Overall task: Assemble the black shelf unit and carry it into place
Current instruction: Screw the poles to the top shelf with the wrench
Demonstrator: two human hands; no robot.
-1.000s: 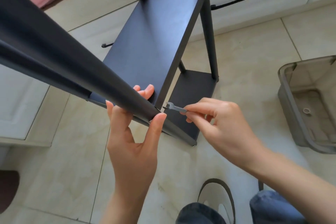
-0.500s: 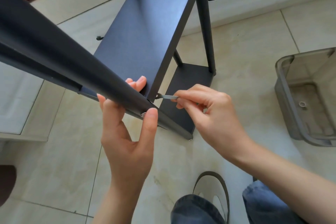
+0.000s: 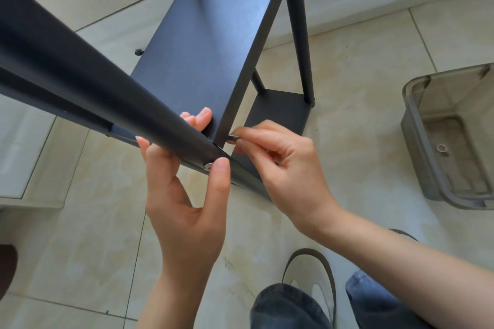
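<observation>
At the centre of the frame your left hand (image 3: 184, 195) wraps the black shelf unit (image 3: 213, 43)'s top rail (image 3: 107, 93), thumb on the bolt head (image 3: 207, 166) to stop it turning, while your right hand (image 3: 283, 165) pinches the small wrench (image 3: 233, 138).

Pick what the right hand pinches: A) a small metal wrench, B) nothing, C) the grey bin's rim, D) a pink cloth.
A: the right hand pinches a small metal wrench at the shelf corner, away from the bin.
</observation>
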